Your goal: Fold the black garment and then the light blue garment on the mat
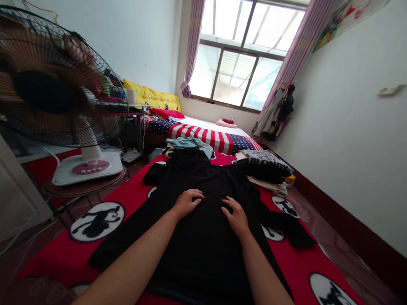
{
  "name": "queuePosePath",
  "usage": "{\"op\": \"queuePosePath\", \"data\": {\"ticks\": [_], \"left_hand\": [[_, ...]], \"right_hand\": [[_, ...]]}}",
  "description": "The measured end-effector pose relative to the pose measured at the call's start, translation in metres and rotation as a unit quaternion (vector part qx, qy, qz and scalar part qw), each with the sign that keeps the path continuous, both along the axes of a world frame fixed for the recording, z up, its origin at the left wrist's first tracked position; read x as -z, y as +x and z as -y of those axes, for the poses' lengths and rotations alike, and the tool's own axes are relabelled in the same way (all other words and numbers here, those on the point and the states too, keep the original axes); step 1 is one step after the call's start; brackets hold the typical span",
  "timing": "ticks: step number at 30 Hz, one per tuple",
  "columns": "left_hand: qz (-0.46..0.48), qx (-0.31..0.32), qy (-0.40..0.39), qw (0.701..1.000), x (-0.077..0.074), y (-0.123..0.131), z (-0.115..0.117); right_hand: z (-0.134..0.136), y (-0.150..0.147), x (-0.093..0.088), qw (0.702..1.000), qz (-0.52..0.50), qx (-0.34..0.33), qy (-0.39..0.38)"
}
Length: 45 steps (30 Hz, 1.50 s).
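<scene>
Black garment (203, 237) under both hands

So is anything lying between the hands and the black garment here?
Nothing visible. The left hand and right hand both rest palm-down directly on the black garment, spread over the red blanket.

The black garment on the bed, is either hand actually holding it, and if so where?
Neither grips it. The left hand and right hand lie palm-down, fingers open, on the middle of the black garment, which is spread on the red blanket.
</scene>
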State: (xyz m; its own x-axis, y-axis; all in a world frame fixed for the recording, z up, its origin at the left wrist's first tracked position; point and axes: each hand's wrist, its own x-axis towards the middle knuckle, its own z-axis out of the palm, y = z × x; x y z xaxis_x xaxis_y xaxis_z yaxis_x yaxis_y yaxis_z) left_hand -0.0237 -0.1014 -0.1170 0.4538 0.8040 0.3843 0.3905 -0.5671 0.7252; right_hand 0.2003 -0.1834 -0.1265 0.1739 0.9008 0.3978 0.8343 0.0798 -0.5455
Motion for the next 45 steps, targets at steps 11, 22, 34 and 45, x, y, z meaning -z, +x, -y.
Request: {"op": "queuePosePath", "data": {"ticks": [11, 22, 34, 45], "left_hand": [[0.0, 0.003, 0.008, 1.0, 0.005, 0.0, -0.003], [-0.007, 0.007, 0.01, 1.0, 0.004, -0.001, -0.003], [-0.26, 0.0, 0.103, 0.96, 0.002, 0.011, 0.012], [-0.185, 0.028, 0.109, 0.976, -0.029, 0.004, -0.019]], "right_hand": [[0.0, 0.001, 0.0, 1.0, 0.005, -0.003, -0.004], [0.001, -0.001, -0.003, 1.0, 0.004, 0.001, -0.009], [0.001, -0.008, -0.004, 0.999, 0.028, 0.021, -0.02], [-0.023, -0.003, -0.027, 0.997, -0.07, 0.006, -0.037]]}}
